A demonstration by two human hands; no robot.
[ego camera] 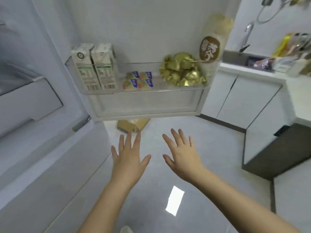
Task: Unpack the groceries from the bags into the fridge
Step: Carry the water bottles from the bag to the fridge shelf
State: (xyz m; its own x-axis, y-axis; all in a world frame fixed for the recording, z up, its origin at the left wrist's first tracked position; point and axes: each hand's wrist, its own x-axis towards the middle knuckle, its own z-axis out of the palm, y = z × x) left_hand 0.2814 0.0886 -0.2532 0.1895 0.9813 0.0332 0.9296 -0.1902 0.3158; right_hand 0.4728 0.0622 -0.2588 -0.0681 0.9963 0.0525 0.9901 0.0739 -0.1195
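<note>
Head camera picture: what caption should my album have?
Left hand and right hand hover open below a fridge door shelf holding two cartons.

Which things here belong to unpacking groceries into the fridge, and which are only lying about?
Job: two white drink cartons, four small blue-and-yellow packets, gold foil-wrapped pile, tall beige packet, clear plastic door shelf, brown paper bag.
Lying about: chrome tap, white cupboard doors.

The left hand [128, 159] and right hand [183, 158] are bare, and both forearms [107, 200] show uncovered down to the frame's lower edge.
</note>
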